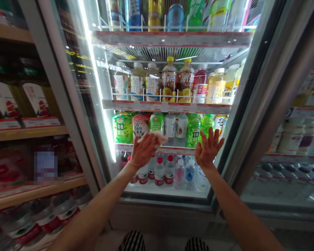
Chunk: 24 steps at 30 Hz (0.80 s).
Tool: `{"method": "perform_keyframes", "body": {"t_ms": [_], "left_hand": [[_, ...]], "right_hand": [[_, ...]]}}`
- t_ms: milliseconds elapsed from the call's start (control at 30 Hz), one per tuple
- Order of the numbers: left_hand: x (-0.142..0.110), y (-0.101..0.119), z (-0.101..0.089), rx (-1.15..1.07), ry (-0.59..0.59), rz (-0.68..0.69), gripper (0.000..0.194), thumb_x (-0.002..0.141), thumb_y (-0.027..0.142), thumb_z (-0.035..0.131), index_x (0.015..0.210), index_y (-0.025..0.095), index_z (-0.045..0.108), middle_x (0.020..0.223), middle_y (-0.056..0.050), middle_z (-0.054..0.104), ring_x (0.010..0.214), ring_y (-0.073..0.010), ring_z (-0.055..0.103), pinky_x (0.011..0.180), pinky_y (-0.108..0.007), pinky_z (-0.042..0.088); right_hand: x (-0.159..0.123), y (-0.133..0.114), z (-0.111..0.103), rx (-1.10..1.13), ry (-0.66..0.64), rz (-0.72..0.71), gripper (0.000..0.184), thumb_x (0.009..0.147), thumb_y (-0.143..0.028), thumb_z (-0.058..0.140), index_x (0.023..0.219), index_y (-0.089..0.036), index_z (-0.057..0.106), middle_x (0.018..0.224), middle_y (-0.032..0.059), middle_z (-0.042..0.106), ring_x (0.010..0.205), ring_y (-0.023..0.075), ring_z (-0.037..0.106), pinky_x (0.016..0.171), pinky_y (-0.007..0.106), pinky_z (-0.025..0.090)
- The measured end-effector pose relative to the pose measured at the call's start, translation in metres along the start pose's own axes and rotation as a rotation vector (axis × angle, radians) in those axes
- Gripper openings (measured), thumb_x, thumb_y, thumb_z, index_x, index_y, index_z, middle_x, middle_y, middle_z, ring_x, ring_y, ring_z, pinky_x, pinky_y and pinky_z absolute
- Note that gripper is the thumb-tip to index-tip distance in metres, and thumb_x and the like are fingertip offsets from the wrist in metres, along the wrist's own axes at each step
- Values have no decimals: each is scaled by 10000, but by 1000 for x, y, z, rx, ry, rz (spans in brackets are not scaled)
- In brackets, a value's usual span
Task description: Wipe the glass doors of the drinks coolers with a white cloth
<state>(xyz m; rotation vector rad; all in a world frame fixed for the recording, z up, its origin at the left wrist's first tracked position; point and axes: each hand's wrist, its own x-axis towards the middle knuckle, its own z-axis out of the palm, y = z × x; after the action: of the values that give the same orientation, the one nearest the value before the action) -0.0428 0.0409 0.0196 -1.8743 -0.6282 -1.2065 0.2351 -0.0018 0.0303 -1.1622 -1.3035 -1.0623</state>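
My left hand is closed around a pale pinkish cloth, which sticks out past the fingertips. It is in front of the lower shelves of a lit drinks cooler, covering part of a red tea bottle. My right hand is raised with its fingers spread and holds nothing. Behind it stand green bottles. Reflections suggest a glass door between my hands and the bottles; whether either palm touches it I cannot tell.
Clear bottles with red caps stand on the cooler's bottom level. A metal door frame runs up the right side. Wooden shelves with bottles are close on the left. Striped fabric shows at the bottom edge.
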Motion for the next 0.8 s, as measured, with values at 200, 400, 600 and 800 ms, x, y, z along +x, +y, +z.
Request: {"method": "perform_keyframes", "body": {"t_ms": [200,400,600,800], "left_hand": [[7,-45,-11,132,293,-720,549,915,323,291,1390,68,187,1469,-210,104,1363,-313,99,1068,-591,75],[13,5,9,13,0,-96,433,864,343,433,1277,210,437,1350,-88,440,1327,-199,271,1127,-435,76],[9,-42,-11,83,267,-505,540,908,299,309,1409,166,160,1486,-81,96,1361,-254,116,1109,-502,54],[15,5,4,26,119,-162,508,874,291,426,1355,166,316,1426,-98,305,1347,-201,201,1134,-426,66]], "right_hand": [[1,-5,1,10,9,40,452,831,-259,407,1281,-227,424,1434,93,327,1362,272,186,1067,577,95],[0,-2,1,12,8,16,464,836,-254,407,1299,-236,404,1440,87,318,1364,265,184,1075,559,86],[0,-2,1,20,3,18,466,836,-257,398,1302,-235,398,1452,79,293,1367,269,167,1075,561,82],[0,-3,1,16,3,35,468,838,-260,404,1305,-238,397,1452,78,294,1367,269,171,1077,558,76]]}}
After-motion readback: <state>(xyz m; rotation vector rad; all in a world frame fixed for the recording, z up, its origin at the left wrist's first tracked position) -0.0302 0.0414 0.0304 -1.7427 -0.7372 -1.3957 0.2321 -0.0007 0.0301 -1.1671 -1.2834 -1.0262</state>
